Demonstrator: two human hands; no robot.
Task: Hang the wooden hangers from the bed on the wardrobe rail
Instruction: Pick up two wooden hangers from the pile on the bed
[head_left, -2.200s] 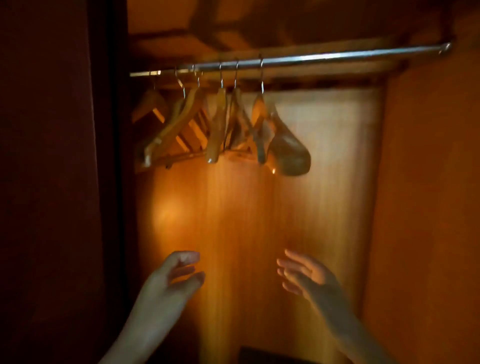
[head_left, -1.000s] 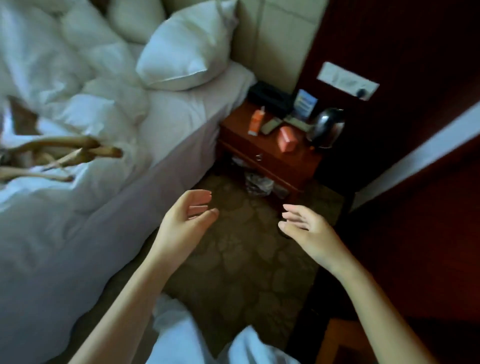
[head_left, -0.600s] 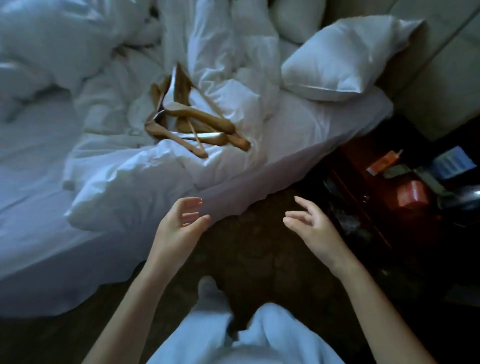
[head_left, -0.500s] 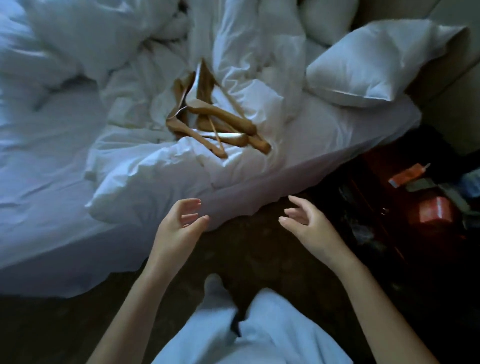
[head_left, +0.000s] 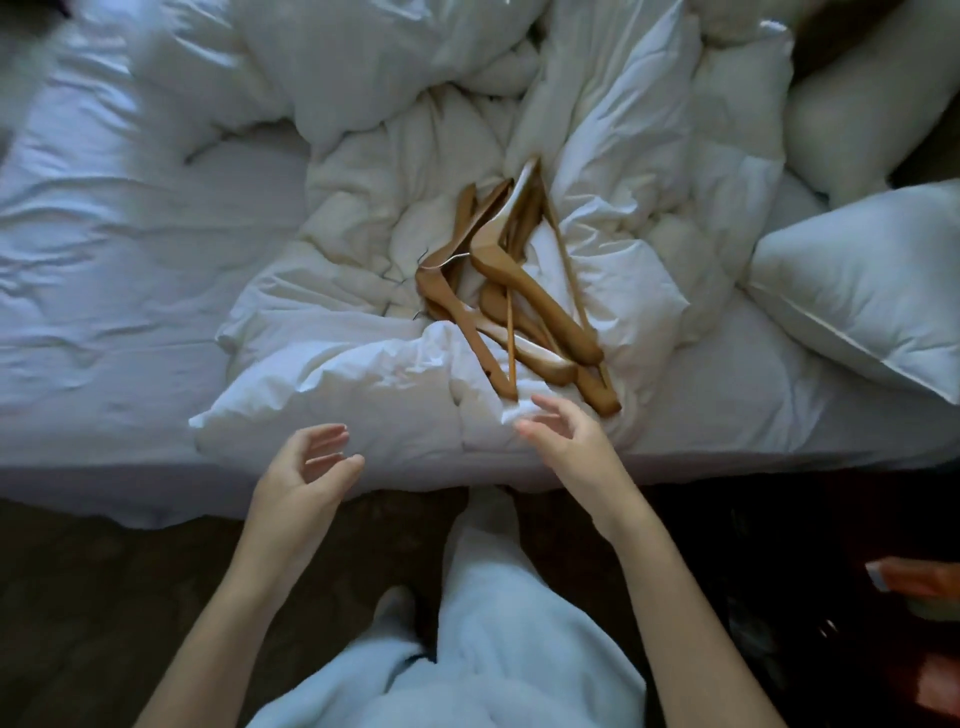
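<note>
From the head camera, a heap of wooden hangers (head_left: 535, 304) is seen lying on the bed, tangled together in a hollow of the crumpled white duvet (head_left: 363, 374). The wooden arms are crossed over one another and thin metal hooks show at the left side of the heap; the number of hangers cannot be counted with certainty, though there appear to be at least four. A flat white sheet (head_left: 104, 249) is spread over the left part of the bed, and a white pillow (head_left: 872, 280) is set at the right.

Both hands are held out over the near edge of the bed, well apart from each other. The left hand (head_left: 301, 478) is empty, its fingers loosely curved, palm turned inward. The right hand (head_left: 566, 441) is likewise empty and relaxed, with its fingertips just beside the lowest ends of the hangers; no hanger is gripped. Light trousers (head_left: 493, 649) are seen below, over a dark floor (head_left: 104, 597). A blurred orange object (head_left: 919, 582) lies at the right edge
</note>
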